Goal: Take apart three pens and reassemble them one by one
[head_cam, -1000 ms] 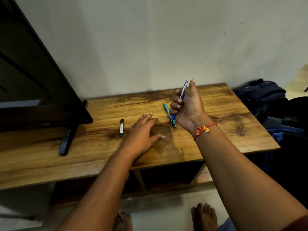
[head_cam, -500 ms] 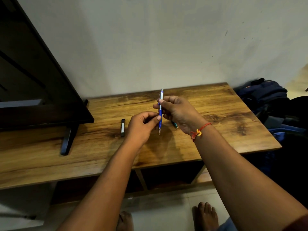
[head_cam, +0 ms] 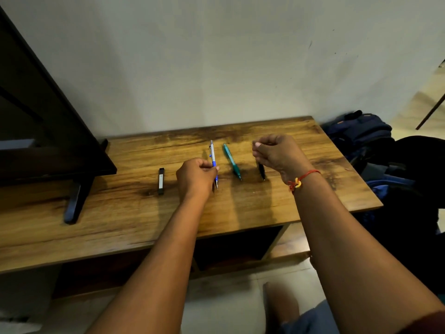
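A wooden table (head_cam: 289, 208) is seen, and three pens are laid out on it side by side, with their tips pointed to the near edge. The blue pen (head_cam: 212, 155) is on the left. It is pinched near its tip by the thumb and fingers of the left hand (head_cam: 196, 175), and it looks to be lying on the wood or just above it. The teal pen (head_cam: 231, 161) is in the middle and is not touched. The black pen (head_cam: 261, 172) is on the right, and its far half is hidden by the right hand (head_cam: 277, 153). The fingers of that hand are curled in, but it cannot be told if the pen is held.

All three pens look whole, and no loose parts are seen. So it is judged that the job is only at its start, or that every pen is already put back. Which one is true cannot be told.

An open shelf (head_cam: 236, 247) is seen under the table. It is dark, and nothing can be made out in it. Farther off on the right, some bags (head_cam: 358, 131) are piled by the wall. What is kept in them cannot be seen.
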